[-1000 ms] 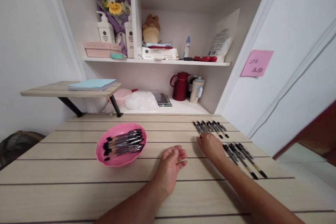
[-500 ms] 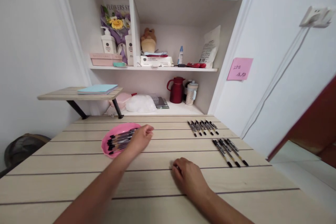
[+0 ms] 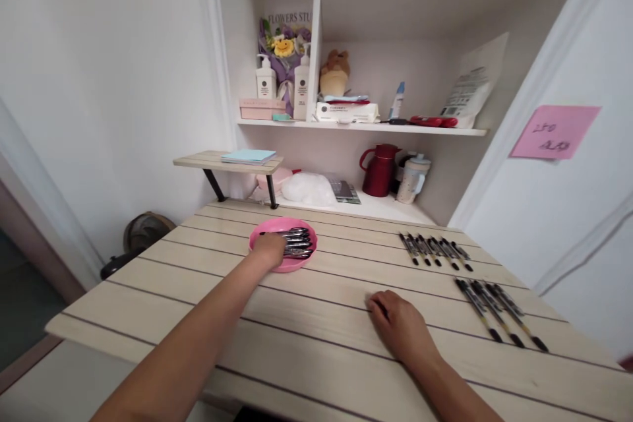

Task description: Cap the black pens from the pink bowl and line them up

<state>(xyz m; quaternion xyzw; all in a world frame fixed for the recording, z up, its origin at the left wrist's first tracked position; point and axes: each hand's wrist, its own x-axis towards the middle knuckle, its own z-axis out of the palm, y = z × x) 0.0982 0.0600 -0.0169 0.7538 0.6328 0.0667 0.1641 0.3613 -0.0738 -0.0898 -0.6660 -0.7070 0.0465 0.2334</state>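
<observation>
A pink bowl [image 3: 264, 232] holding several black pens [image 3: 298, 242] stands on the slatted wooden table [image 3: 326, 336]. My left hand [image 3: 270, 250] reaches into the bowl's near side, fingers curled down onto the pens; what it grips, if anything, is hidden. My right hand [image 3: 400, 328] rests knuckles-up on the table in the middle, fingers curled under. Two rows of black pens lie to the right: a far row [image 3: 435, 249] and a near row [image 3: 499, 312].
Behind the table, shelves hold a red jug [image 3: 380, 170], a cup [image 3: 413, 178], bottles, a plush toy and a flower bouquet. A small raised shelf [image 3: 227, 161] with a blue notebook stands at the back left. A pink sticky note [image 3: 554, 132] hangs on the right wall.
My left hand moved from the table's middle out to the pink bowl and into the pens. My right hand left the far pen row and drew back to the table's middle. The view swung left.
</observation>
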